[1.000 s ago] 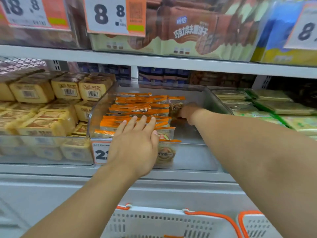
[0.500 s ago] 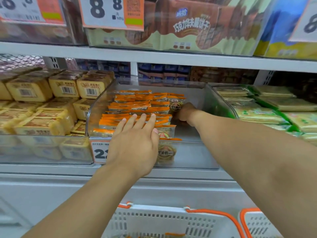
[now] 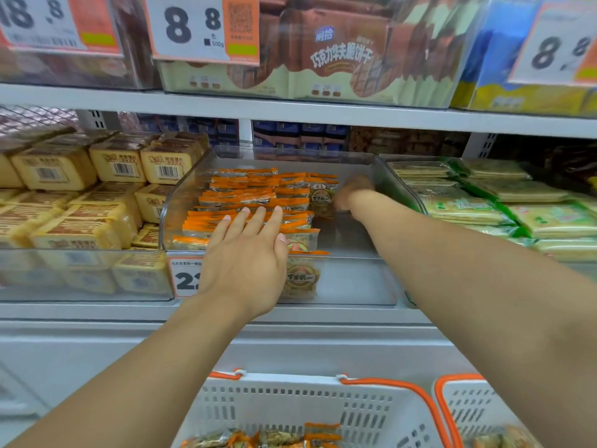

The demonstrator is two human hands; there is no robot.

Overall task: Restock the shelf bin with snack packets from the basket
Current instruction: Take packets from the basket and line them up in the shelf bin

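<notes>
A clear plastic shelf bin (image 3: pixel 361 279) on the middle shelf holds rows of orange-edged snack packets (image 3: pixel 252 192) along its left side. My left hand (image 3: pixel 245 253) lies flat, fingers straight, on the front packets. My right hand (image 3: pixel 350 194) reaches deep into the bin with curled fingers at an upright packet (image 3: pixel 321 200) at the end of a back row; motion blur hides the grip. Below, a white basket (image 3: pixel 323 405) with orange handles holds more packets (image 3: pixel 268 439).
Yellow boxed snacks (image 3: pixel 80 205) fill the bin on the left, green packs (image 3: pixel 504 205) the bin on the right. A price tag (image 3: pixel 184 278) hangs on the bin front. The upper shelf (image 3: pixel 290 108) overhangs. A second basket (image 3: pixel 468 415) stands at the lower right.
The view has tilted down, showing more of the basket. My right hand stays at the back packet, shifting slightly. My left hand keeps pressing on the front packets.
</notes>
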